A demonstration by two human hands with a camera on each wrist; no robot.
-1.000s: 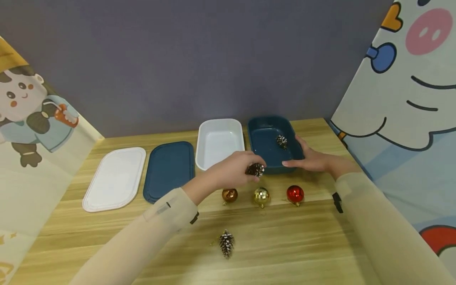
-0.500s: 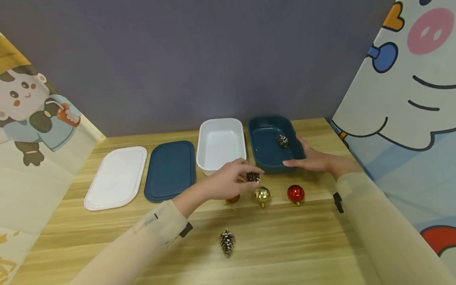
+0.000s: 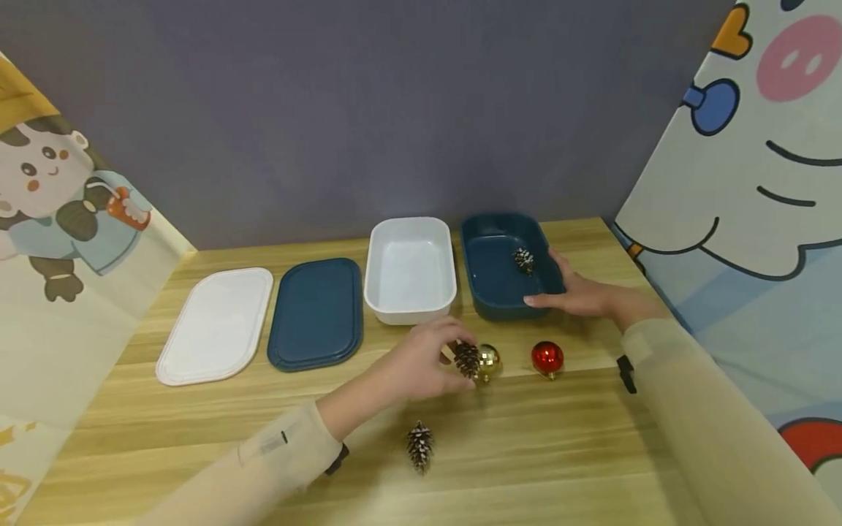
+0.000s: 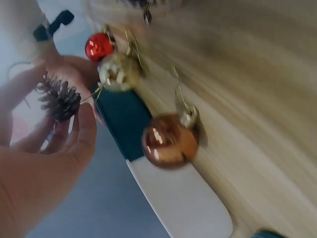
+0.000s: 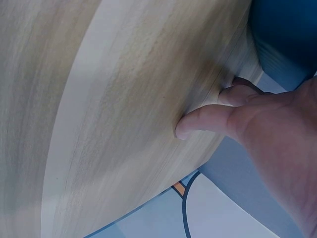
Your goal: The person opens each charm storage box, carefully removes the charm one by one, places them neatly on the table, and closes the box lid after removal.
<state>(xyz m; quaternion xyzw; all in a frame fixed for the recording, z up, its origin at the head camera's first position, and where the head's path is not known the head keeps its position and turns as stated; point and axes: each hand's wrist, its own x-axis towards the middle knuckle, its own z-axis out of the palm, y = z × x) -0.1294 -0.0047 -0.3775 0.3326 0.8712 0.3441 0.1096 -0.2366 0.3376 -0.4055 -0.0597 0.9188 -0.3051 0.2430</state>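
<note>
My left hand (image 3: 421, 361) pinches a brown pine cone (image 3: 467, 360) between thumb and fingers, above the table beside a gold bauble (image 3: 487, 361). In the left wrist view the same pine cone (image 4: 58, 99) has a gold string, and a copper bauble (image 4: 170, 141) lies below; the hand hides that bauble in the head view. My right hand (image 3: 582, 294) rests at the near right corner of a dark blue container (image 3: 503, 310), thumb along the front and straight fingers at its right side. Inside that container lies another pine cone (image 3: 523, 260).
A white container (image 3: 411, 267) stands left of the blue one. Further left lie a dark blue lid (image 3: 316, 313) and a white lid (image 3: 215, 326). A red bauble (image 3: 547, 358) sits at the right, a third pine cone (image 3: 419, 446) nearer. Walls border the table.
My left hand has moved toward me with the pine cone, from the blue container's front edge down beside the gold bauble. The right hand has stayed at the container.
</note>
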